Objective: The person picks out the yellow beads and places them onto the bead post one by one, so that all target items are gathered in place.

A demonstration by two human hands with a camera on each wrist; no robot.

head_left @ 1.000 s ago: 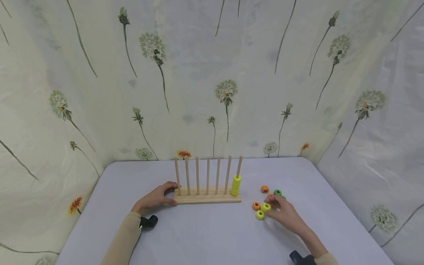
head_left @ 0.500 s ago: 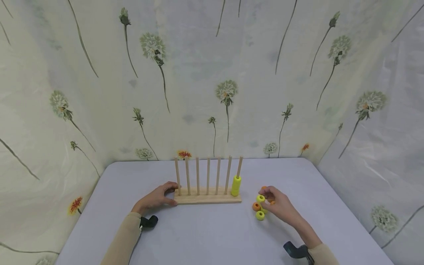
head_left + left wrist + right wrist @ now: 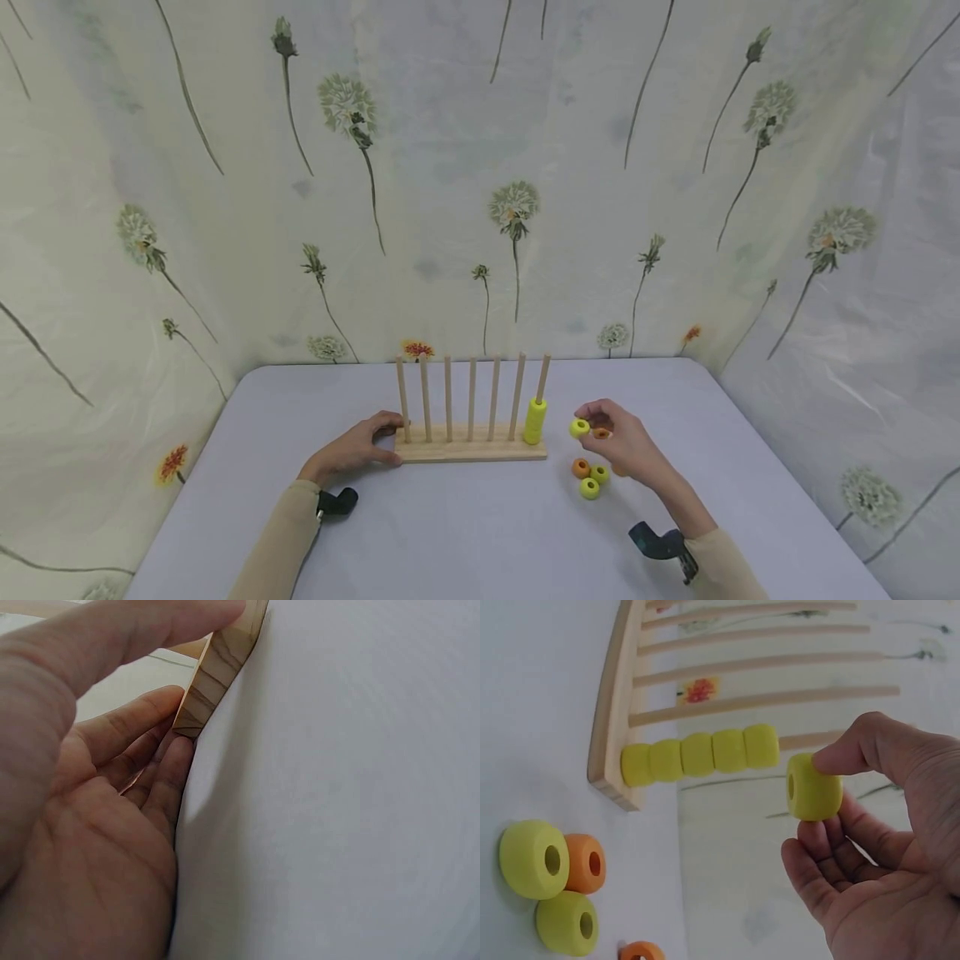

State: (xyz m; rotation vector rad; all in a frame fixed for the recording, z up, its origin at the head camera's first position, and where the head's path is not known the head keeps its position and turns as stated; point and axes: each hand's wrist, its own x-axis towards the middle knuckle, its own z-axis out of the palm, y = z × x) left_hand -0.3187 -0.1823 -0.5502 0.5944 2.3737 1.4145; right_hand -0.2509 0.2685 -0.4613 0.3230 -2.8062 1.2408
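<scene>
My left hand (image 3: 351, 450) grips the left end of a wooden peg stand (image 3: 468, 451), thumb at the front and fingers behind; the left wrist view shows the wood-grained end (image 3: 214, 686) between them. Between thumb and fingers, my right hand (image 3: 628, 442) pinches a yellow bead (image 3: 579, 428), raised above the table to the right of the stand. Its hole (image 3: 791, 787) faces sideways in the right wrist view. A stack of several yellow beads (image 3: 697, 754) sits on the stand's rightmost peg (image 3: 542, 379); the other pegs are bare.
Below the right hand, an orange bead (image 3: 581, 468) and two yellow beads (image 3: 589, 488) lie close together on the white table (image 3: 480, 533). Another orange bead (image 3: 602, 433) shows past the right fingers. A flowered curtain (image 3: 450, 208) stands behind the table.
My right hand has picked a yellow bead out of the loose group, lifted it and carried it leftward, nearer the stand. My left hand stays on the stand's end.
</scene>
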